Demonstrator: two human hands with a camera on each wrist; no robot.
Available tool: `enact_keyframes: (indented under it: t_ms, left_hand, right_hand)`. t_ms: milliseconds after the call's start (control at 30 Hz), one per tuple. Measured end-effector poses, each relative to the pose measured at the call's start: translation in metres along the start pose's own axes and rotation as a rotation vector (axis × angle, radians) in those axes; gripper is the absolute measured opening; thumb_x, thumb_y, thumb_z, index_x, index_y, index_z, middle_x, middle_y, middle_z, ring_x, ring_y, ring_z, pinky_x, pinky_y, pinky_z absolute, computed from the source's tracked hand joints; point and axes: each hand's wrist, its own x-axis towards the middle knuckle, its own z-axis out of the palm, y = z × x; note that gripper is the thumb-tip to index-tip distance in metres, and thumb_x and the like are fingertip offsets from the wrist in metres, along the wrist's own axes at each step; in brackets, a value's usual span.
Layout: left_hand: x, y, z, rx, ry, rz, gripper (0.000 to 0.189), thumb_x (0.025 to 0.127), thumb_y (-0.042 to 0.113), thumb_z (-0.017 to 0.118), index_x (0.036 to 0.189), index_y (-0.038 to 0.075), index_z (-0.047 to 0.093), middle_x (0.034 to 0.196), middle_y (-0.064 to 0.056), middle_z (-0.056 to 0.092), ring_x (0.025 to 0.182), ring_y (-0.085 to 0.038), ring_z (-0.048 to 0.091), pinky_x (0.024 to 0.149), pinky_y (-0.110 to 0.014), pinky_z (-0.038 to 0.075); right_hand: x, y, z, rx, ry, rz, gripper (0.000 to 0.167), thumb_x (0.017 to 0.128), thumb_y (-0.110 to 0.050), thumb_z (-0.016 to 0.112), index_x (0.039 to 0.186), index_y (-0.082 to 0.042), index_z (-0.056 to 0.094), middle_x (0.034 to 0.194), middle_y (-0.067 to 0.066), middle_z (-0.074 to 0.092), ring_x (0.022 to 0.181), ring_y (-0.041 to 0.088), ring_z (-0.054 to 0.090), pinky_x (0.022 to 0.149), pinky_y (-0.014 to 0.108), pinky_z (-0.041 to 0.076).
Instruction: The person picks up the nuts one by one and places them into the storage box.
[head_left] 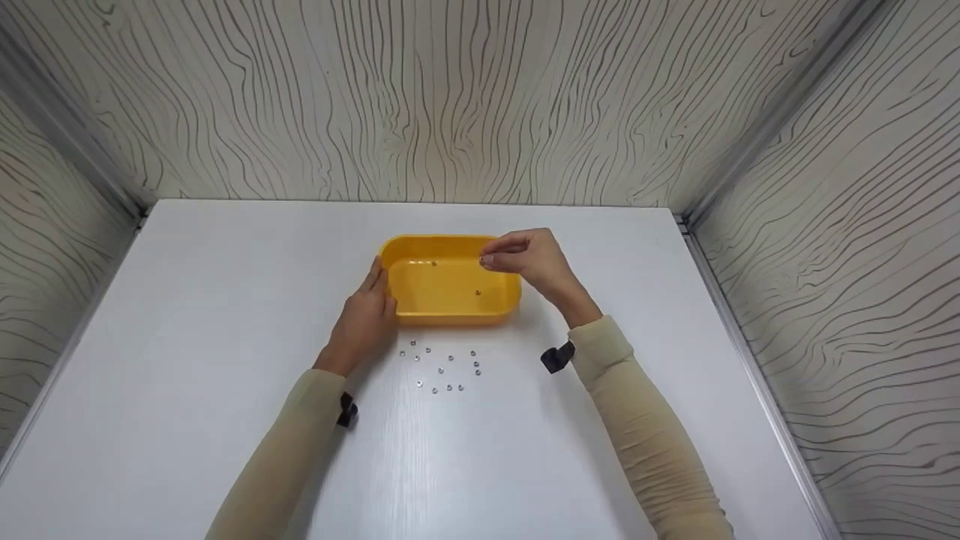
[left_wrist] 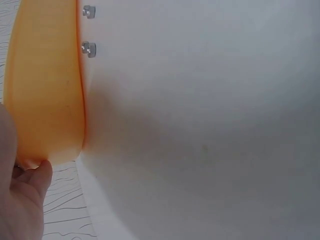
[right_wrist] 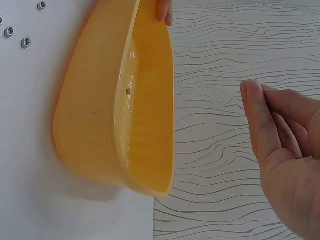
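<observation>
A yellow plastic tray sits on the white table. My left hand grips its left end, with the fingers at the rim and the thumb against the outer wall. Over the tray's right end, my right hand pinches a small nut, of which only a dark speck shows at the fingertips in the head view. Inside the tray lie a nut near the back wall and another small nut near the front. Several loose metal hex nuts are scattered on the table just in front of the tray.
The white table is bounded by a wood-grain patterned wall behind and a similar panel on the right. Black wrist cameras, including the right one, hang below the sleeves.
</observation>
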Motion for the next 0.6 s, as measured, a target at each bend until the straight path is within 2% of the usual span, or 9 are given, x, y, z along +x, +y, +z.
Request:
enact_keyframes:
  t_ms: [267, 600]
  left_hand:
    - [-0.001, -0.001, 0.001, -0.023, -0.005, -0.004, 0.061, 0.110, 0.022, 0.042, 0.164, 0.000, 0.025, 0.179, -0.007, 0.012, 0.161, -0.030, 0.028, 0.128, -0.047, 0.033]
    - [0.000, 0.001, 0.001, -0.013, -0.006, -0.012, 0.061, 0.110, 0.022, 0.043, 0.165, 0.000, 0.024, 0.178, -0.008, 0.013, 0.161, -0.031, 0.029, 0.128, -0.048, 0.033]
  right_hand:
    - [0.016, 0.014, 0.001, 0.033, 0.036, 0.115, 0.017, 0.093, -0.001, 0.076, 0.109, 0.003, 0.079, 0.107, 0.014, 0.078, 0.094, 0.016, 0.079, 0.089, 0.030, 0.064]
    - [0.027, 0.035, 0.006, 0.041, 0.063, 0.203, 0.020, 0.095, 0.000, 0.072, 0.114, 0.006, 0.076, 0.108, 0.014, 0.078, 0.091, 0.015, 0.079, 0.088, 0.028, 0.064]
